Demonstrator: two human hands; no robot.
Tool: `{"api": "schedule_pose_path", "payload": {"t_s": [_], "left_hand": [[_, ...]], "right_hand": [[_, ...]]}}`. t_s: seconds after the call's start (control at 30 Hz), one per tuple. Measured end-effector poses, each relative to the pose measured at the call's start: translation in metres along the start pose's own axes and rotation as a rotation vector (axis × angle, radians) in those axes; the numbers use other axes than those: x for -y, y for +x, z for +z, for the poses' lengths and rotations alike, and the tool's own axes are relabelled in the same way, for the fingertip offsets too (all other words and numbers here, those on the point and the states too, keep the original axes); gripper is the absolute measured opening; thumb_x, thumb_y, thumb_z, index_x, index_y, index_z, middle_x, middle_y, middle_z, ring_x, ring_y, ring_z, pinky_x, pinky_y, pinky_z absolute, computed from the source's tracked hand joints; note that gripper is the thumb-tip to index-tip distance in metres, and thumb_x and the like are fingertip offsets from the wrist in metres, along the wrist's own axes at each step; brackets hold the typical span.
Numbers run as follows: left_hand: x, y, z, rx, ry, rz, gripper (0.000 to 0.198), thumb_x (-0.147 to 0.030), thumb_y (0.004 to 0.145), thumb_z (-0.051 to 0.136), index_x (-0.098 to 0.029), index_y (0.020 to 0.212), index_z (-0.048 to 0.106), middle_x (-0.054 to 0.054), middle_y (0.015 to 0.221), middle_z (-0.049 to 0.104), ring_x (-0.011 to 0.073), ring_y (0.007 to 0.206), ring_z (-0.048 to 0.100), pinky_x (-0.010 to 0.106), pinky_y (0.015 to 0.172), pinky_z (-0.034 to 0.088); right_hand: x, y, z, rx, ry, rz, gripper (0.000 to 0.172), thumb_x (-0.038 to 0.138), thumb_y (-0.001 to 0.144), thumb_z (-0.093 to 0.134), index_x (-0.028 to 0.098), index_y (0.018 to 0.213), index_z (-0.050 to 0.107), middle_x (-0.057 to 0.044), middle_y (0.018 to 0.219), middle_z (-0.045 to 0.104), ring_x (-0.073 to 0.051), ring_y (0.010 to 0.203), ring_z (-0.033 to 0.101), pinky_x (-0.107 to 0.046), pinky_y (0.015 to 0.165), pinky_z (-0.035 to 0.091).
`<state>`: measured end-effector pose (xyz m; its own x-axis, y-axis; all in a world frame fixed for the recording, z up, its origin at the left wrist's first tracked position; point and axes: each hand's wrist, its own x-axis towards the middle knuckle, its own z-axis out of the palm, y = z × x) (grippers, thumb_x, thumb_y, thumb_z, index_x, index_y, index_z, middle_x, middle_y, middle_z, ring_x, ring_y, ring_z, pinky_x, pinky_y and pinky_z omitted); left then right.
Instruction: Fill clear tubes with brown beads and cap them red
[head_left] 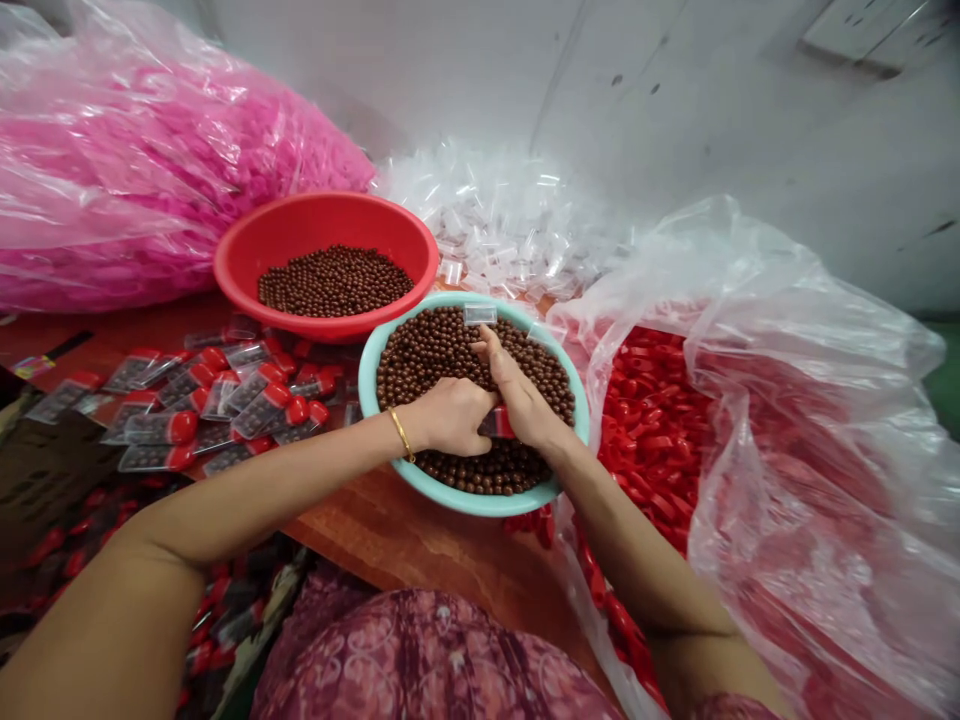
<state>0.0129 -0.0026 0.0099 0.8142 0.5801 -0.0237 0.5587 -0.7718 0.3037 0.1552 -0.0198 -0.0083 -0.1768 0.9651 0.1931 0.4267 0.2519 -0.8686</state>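
Taking the teal bowl point(487, 503) as the dial, bare counter point(405, 535) gives a way in at 6 to 7 o'clock, between the left forearm point(300, 475) at 8 and the right forearm point(630, 530) at 4. The left hand point(450, 413) and right hand point(517, 395) crowd its middle. Filled containers point(259, 410) block 9, the red bowl point(367, 225) 10 to 11, clear plastic pieces point(517, 225) 12 to 1, and red caps point(652, 430) in a bulging bag point(795, 340) 3.

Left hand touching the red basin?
Apart. Head view: the left hand is over the teal basin, whose rim and brown beads show between it and the red basin.
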Motion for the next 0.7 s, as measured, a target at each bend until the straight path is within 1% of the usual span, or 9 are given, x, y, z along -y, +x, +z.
{"api": "schedule_pose_path", "payload": {"t_s": [0.1,0.17,0.27,0.33,0.37,0.43,0.5,0.6,0.7], "left_hand": [[0.0,-0.001,0.003,0.006,0.09,0.013,0.03,-0.031,0.07,0.056,-0.01,0.087,0.068,0.014,0.082,0.071,0.0275,0.073,0.066,0.033,0.062,0.048],[0.0,0.0,0.002,-0.021,0.069,0.017,0.027,-0.032,0.07,0.057,-0.012,0.086,0.067,0.012,0.081,0.071,0.0268,0.073,0.067,0.032,0.062,0.047],[-0.001,-0.002,-0.007,-0.123,-0.003,-0.01,0.022,-0.034,0.071,0.058,-0.016,0.082,0.064,0.006,0.074,0.069,0.0228,0.069,0.065,0.029,0.06,0.045],[0.0,-0.011,-0.016,-0.212,-0.014,-0.037,0.019,-0.034,0.073,0.056,-0.018,0.079,0.062,0.004,0.07,0.067,0.0199,0.066,0.064,0.027,0.059,0.042],[0.002,-0.02,-0.021,-0.256,-0.009,-0.056,0.017,-0.034,0.074,0.055,-0.018,0.078,0.061,0.003,0.069,0.066,0.0185,0.065,0.063,0.026,0.059,0.041],[0.01,-0.045,-0.031,-0.334,0.008,-0.123,0.018,-0.034,0.078,0.052,-0.019,0.072,0.058,0.001,0.065,0.064,0.0157,0.06,0.06,0.025,0.057,0.039],[0.025,-0.078,-0.035,-0.376,0.03,-0.231,0.026,-0.038,0.081,0.048,-0.019,0.065,0.053,0.0,0.06,0.061,0.0135,0.053,0.056,0.024,0.052,0.035],[0.058,-0.129,-0.029,-0.376,0.122,-0.426,0.034,-0.048,0.082,0.043,-0.02,0.063,0.05,-0.001,0.05,0.055,0.0149,0.046,0.052,0.024,0.046,0.029],[0.089,-0.165,-0.015,-0.383,0.203,-0.542,0.037,-0.056,0.08,0.042,-0.023,0.066,0.053,-0.002,0.046,0.052,0.0184,0.045,0.054,0.024,0.043,0.029]], "right_hand": [[-0.003,-0.001,0.003,-0.007,-0.068,-0.058,0.062,0.062,0.09,0.026,0.026,0.138,0.044,-0.004,0.142,0.047,-0.021,0.129,0.043,-0.043,0.115,0.025],[0.002,0.0,0.006,-0.107,-0.072,-0.114,0.061,0.061,0.091,0.024,0.025,0.135,0.047,-0.006,0.138,0.05,-0.021,0.127,0.046,-0.043,0.113,0.028],[0.016,0.004,0.005,-0.276,-0.04,-0.228,0.065,0.062,0.091,0.013,0.028,0.131,0.051,-0.004,0.132,0.055,-0.021,0.125,0.047,-0.043,0.11,0.032],[0.023,0.007,-0.002,-0.328,0.005,-0.273,0.07,0.062,0.091,0.004,0.029,0.127,0.054,-0.002,0.129,0.057,-0.021,0.123,0.048,-0.043,0.107,0.035],[0.024,0.009,-0.009,-0.347,0.018,-0.275,0.071,0.061,0.091,0.002,0.029,0.125,0.056,-0.002,0.126,0.058,-0.021,0.121,0.051,-0.042,0.105,0.038],[0.018,0.013,-0.027,-0.378,-0.036,-0.238,0.064,0.058,0.093,0.011,0.027,0.116,0.061,-0.003,0.117,0.063,-0.021,0.112,0.056,-0.042,0.1,0.042],[0.004,0.018,-0.051,-0.391,-0.228,-0.177,0.051,0.056,0.091,0.029,0.023,0.107,0.066,-0.006,0.108,0.067,-0.023,0.105,0.059,-0.043,0.097,0.044],[-0.026,0.025,-0.082,-0.381,-0.62,-0.067,0.045,0.047,0.086,0.044,0.013,0.108,0.065,-0.017,0.113,0.065,-0.03,0.108,0.057,-0.047,0.097,0.042],[-0.045,0.028,-0.092,-0.247,-0.85,0.053,0.039,0.033,0.085,0.047,0.008,0.109,0.064,-0.021,0.114,0.064,-0.032,0.107,0.057,-0.046,0.094,0.044]]}}
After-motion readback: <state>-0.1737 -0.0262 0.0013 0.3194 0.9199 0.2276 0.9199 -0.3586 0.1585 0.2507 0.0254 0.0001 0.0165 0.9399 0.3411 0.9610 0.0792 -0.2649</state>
